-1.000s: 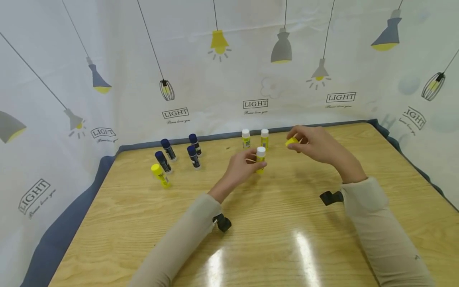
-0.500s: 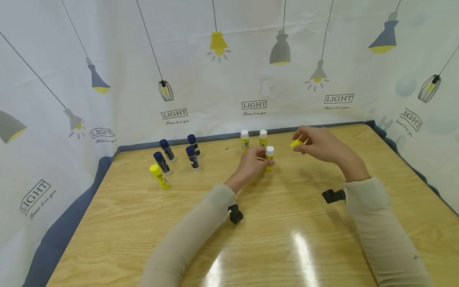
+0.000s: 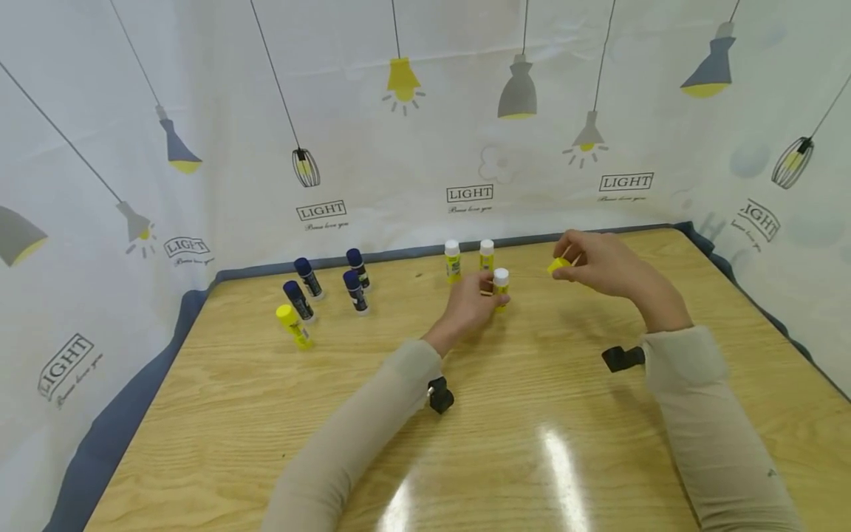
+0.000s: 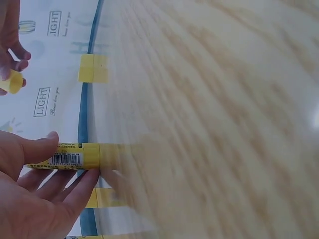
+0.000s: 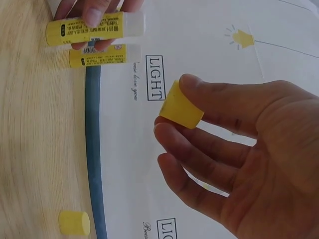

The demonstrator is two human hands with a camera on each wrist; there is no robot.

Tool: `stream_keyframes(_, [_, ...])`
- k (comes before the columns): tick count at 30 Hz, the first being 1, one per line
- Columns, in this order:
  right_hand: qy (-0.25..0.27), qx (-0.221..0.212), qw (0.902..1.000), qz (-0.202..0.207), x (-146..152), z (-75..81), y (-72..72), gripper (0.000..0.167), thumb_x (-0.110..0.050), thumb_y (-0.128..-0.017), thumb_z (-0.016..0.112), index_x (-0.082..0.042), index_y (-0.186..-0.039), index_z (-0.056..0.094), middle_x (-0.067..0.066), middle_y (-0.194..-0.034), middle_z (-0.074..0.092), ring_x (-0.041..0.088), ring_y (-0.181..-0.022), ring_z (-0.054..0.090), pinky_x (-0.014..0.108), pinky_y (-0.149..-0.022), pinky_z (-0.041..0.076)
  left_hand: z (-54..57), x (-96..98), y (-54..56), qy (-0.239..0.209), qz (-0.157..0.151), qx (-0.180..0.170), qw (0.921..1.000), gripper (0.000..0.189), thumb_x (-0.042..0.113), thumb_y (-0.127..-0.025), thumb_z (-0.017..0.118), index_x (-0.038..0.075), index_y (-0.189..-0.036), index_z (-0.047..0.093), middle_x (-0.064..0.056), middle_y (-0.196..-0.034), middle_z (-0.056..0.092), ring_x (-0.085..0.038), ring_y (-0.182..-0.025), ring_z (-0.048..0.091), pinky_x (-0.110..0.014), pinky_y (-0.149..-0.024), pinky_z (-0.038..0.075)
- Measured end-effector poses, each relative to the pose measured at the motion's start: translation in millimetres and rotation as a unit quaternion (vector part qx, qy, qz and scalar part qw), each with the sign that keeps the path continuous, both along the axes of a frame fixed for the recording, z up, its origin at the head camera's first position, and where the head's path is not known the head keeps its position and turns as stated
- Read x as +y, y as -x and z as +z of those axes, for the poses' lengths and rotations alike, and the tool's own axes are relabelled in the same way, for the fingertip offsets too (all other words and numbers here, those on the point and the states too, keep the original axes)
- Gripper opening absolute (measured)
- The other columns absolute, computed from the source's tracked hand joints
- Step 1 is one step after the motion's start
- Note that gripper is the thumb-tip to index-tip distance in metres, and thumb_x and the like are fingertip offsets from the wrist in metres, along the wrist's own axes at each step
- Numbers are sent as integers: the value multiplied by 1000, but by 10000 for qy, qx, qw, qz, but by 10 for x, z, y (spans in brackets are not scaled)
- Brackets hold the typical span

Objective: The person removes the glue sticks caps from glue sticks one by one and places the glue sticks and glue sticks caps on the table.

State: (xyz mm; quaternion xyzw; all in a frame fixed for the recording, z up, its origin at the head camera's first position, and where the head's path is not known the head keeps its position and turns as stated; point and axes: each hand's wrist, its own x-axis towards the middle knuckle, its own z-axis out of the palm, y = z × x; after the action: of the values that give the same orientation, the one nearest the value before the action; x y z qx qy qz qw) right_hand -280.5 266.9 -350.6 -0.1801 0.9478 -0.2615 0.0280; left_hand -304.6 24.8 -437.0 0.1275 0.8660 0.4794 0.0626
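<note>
In the head view my left hand (image 3: 470, 301) holds an upright glue stick (image 3: 501, 285) with a yellow body and a white top. Its base appears to meet the tabletop in the left wrist view, where thumb and fingers are around the barrel (image 4: 67, 157). My right hand (image 3: 601, 264) pinches a small yellow cap (image 5: 183, 105) between thumb and fingers, raised over the table. Two more white-topped glue sticks, one at the left (image 3: 453, 262) and one at the right (image 3: 487, 255), stand just behind my left hand. A second yellow cap (image 5: 75, 223) rests on the table, hidden in the head view.
Several navy-capped glue sticks (image 3: 355, 292) stand at the table's left rear. A yellow-capped glue stick (image 3: 293, 326) stands in front of them. The wooden table (image 3: 505, 458) ends at a cloth backdrop (image 3: 399, 162) printed with lamps.
My left hand has moved right with the glue stick, nearer the right hand. The right hand has shifted slightly right, still pinching the yellow cap.
</note>
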Motion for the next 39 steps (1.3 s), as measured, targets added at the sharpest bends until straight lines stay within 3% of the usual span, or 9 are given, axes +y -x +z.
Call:
stream_keyframes(9, [-148,-150,9996,-191,144,-13,24,32,-16,-97,72,-3,-124,61,23,-119,69,35,-104,68,50,-81,58,22,-30,0,32,-29,-354,9994,48,10,-92,80,7,-136,63,-14,-126,73,-26,-117,70,-42,-100,57])
stream_keyframes(17, [-390,-183,9990,-140,296,-87,65,30,-9,-94,74,1,-120,62,30,-122,66,45,-109,65,57,-87,56,64,-171,-82,187,18,-638,9978,49,26,-95,77,11,-138,59,-12,-131,69,-26,-122,66,-43,-99,58])
stream_keyframes(29, [-607,-841,9942,-285,443,-226,121,23,-3,-91,69,-1,-114,64,36,-124,64,43,-102,67,50,-78,58,156,-656,-339,27,-172,-1187,9928,56,37,-100,69,14,-149,52,-12,-144,60,-30,-129,61,-43,-96,60])
stream_keyframes(39, [-801,-997,9909,-429,521,-350,149,24,-2,-89,73,-1,-111,65,37,-124,63,47,-106,65,54,-82,56,263,-1200,-587,-492,171,-766,9957,43,31,-102,67,14,-140,58,-12,-138,63,-31,-122,65,-46,-97,60])
